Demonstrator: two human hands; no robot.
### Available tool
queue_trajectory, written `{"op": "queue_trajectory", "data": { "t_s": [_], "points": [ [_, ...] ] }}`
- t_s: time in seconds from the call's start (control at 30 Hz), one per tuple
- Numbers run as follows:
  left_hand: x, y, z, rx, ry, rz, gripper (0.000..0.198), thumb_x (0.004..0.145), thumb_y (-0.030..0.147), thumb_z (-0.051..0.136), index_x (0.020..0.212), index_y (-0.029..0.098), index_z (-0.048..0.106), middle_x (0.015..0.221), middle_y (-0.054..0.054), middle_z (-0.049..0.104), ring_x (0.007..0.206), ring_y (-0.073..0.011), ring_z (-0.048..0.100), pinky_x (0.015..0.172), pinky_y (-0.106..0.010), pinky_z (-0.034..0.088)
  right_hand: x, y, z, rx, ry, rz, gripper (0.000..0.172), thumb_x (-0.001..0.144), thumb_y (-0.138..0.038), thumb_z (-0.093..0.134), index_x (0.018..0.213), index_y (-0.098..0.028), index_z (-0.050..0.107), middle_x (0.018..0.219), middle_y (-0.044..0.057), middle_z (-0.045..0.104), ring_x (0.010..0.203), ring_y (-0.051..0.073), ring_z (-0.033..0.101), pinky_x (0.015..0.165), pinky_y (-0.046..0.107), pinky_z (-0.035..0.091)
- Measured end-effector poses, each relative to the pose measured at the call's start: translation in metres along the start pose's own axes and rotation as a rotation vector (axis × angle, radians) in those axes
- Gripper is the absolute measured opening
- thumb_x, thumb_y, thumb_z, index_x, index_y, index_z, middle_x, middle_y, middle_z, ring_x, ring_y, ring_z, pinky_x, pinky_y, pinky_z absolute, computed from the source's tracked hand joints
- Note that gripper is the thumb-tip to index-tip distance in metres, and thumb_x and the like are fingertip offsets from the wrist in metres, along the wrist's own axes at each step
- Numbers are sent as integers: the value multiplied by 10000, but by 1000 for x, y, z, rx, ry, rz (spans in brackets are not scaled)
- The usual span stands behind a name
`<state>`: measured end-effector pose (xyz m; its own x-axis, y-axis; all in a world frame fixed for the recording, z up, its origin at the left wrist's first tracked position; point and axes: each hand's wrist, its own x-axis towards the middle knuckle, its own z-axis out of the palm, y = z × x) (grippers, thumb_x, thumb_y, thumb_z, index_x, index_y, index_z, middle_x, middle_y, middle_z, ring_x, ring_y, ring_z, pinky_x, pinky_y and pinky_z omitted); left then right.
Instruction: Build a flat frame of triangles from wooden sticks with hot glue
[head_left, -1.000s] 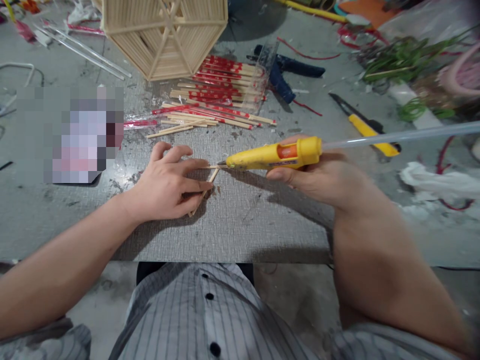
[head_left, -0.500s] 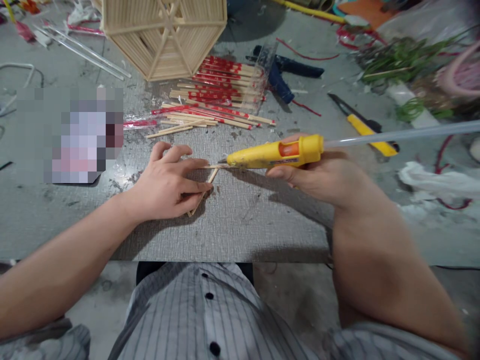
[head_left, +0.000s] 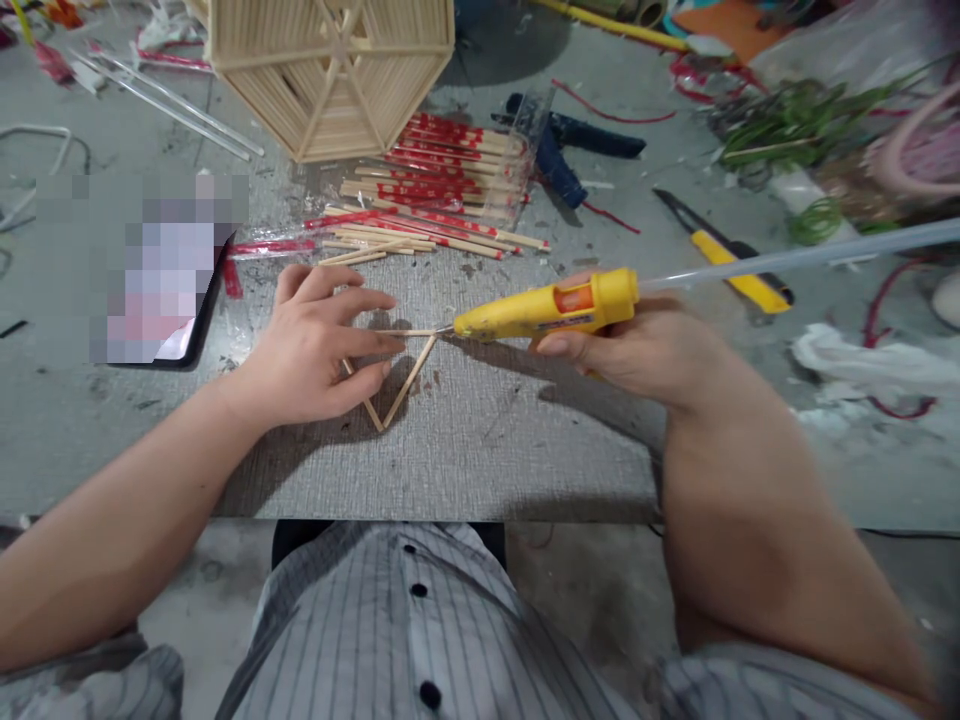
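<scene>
shows a yellow, tapering plastic glue gun (head_left: 517,312), slightly tilted above the grey textured tabletop (head_left: 487,440), with grip mostly hidden. trails a long, translucent, rod-shaped glue stick (head_left: 750,265) from the rear, toward the right. points a short metal nozzle (head_left: 445,329) left, to the right-hand corner of an angular frame of slim, pale wooden sticks (head_left: 409,384); too small to tell if touching. shows that frame flat, joined in a v at the near side, level along the far side, hidden at the left.
</scene>
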<state>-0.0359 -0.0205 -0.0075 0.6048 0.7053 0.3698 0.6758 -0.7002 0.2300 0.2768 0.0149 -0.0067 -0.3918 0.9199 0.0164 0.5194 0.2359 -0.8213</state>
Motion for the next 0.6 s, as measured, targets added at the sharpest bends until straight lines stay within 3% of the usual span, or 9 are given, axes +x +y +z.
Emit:
{"op": "queue_trajectory", "data": {
  "t_s": [0.2,0.6],
  "points": [
    [-1,0,2,11,6,-34,277,885,406,538,948,297,784,1168,-39,711,1182,-337,527,987,-561,329,-1,-2,1,-14,-12,-17,440,666,-719,703,790,-298,683,703,8,644,634,215,581,576,363,466],
    [-1,3,9,-3,-55,69,294,913,392,514,985,350,796,1249,-30,657,1196,-329,486,1010,-558,282,-5,13,1,-20,-6,-62,362,729,-634,706,872,-305,656,700,-4,581,637,207,541,604,366,436]
  ]
}}
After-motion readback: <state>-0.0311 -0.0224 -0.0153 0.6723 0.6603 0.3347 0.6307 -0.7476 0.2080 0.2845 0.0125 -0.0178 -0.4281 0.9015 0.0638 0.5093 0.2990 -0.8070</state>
